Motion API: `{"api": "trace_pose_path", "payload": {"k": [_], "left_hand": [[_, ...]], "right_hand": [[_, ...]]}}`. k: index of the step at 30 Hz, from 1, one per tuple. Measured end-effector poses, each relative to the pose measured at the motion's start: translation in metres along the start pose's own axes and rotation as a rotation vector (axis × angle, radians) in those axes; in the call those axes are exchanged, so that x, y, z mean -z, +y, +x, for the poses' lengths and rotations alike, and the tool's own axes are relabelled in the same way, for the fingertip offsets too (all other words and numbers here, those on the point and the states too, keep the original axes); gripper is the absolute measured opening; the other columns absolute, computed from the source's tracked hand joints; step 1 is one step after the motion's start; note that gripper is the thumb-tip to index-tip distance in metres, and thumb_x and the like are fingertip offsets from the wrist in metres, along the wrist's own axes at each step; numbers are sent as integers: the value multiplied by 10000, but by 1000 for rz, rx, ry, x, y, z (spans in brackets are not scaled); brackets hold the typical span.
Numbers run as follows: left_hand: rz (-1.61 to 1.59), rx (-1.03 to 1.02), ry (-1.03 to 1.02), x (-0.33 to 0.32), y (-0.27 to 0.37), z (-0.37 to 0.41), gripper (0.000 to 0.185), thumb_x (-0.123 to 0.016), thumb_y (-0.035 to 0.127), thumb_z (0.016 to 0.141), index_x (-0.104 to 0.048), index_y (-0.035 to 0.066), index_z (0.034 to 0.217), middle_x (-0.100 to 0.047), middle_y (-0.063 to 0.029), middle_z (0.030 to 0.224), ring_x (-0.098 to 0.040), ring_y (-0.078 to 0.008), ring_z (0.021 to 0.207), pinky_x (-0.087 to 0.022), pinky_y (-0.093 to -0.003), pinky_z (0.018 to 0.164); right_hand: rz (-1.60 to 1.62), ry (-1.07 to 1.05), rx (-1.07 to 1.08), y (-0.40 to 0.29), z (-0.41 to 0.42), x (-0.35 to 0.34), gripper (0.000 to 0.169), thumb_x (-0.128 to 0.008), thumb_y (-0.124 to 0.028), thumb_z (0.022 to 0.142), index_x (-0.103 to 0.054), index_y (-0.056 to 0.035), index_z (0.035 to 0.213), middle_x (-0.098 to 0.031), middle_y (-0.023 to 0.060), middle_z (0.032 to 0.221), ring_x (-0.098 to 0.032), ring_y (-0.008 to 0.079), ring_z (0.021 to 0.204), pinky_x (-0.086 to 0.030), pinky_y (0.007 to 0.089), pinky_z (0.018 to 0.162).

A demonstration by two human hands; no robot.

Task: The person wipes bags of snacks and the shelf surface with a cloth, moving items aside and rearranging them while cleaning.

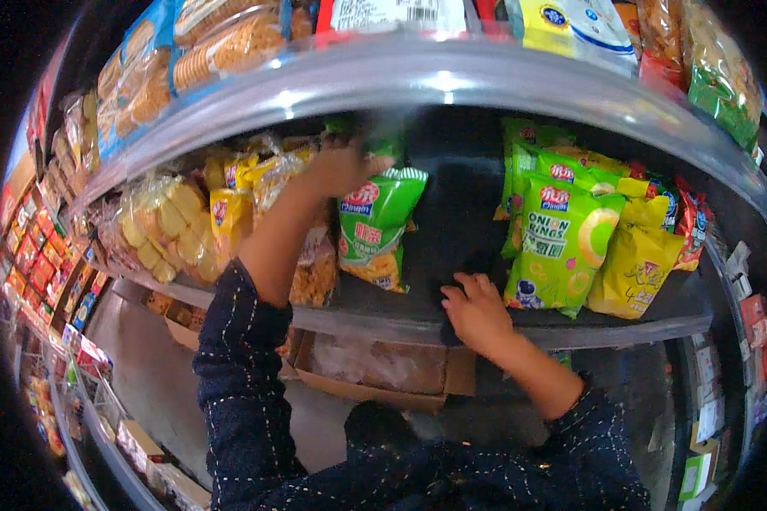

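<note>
My left hand (342,167) reaches under the upper shelf, at the top of a green and white snack bag (377,230) that stands on the lower shelf. The hand is blurred, and whether it grips that bag or another green bag behind it cannot be told. My right hand (476,313) rests near the front edge of the shelf, fingers apart and a little bent, holding nothing. Just right of it stands a light green bag of onion rings (559,246), leaning beside a yellow snack bag (639,268). More green bags stand behind the onion rings.
The upper shelf's edge (422,70) curves above my hands, with packaged biscuits (230,54) on it. Clear bags of round biscuits (166,223) and small yellow bags (230,220) fill the lower shelf's left. An open cardboard box (371,389) sits below. Other stocked shelves flank both sides.
</note>
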State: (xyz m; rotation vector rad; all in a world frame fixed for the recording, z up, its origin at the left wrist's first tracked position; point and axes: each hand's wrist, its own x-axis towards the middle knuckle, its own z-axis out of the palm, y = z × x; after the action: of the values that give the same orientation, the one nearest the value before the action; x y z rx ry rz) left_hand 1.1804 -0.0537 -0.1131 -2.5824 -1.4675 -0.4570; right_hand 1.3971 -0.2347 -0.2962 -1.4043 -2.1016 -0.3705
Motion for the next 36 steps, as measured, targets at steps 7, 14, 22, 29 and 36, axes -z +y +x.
{"api": "trace_pose_path", "payload": {"k": [7, 14, 22, 29, 36], "left_hand": [[133, -147, 327, -32, -23, 30, 758, -390, 618, 861, -316, 77, 1386, -338, -244, 1394, -289, -403, 1307, -181, -612, 1030], [118, 27, 480, -33, 12, 56, 618, -381, 581, 868, -480, 133, 1282, -469, -185, 1311, -491, -377, 1148, -378, -508, 960], [159, 7, 409, -26, 33, 91, 627, -410, 535, 870, -423, 113, 1335, -403, -192, 1371, -390, -364, 1258, -295, -489, 1040], [-202, -90, 841, 11, 73, -30, 259, -585, 143, 829, -545, -10, 1034, -557, -243, 1009, -519, -423, 916, -410, -472, 797], [21, 25, 511, -81, 74, -141, 600, -715, 150, 724, -439, 101, 1255, -257, -280, 1382, -298, -492, 1237, -293, -519, 1019]], "right_hand": [[-1, 67, -27, -8, -1, -2, 236, -612, -161, 777, -633, -54, 986, -558, 149, 1096, -510, 332, 986, -447, 417, 834], [-60, 101, 2, -5, -3, -5, 246, -619, -161, 760, -636, -47, 977, -566, 153, 1078, -523, 327, 960, -462, 417, 784], [29, 117, 0, 6, -7, -5, 270, -606, -194, 781, -637, -43, 1003, -562, 164, 1109, -517, 334, 981, -460, 429, 811], [126, 26, -94, 10, -9, 8, 489, -627, -157, 769, -501, 55, 1191, -452, 253, 1250, -417, 392, 1125, -322, 470, 987], [6, -182, -25, 22, 8, -5, 162, -513, -95, 786, -541, 0, 915, -570, 199, 954, -523, 380, 953, -424, 484, 809]]}}
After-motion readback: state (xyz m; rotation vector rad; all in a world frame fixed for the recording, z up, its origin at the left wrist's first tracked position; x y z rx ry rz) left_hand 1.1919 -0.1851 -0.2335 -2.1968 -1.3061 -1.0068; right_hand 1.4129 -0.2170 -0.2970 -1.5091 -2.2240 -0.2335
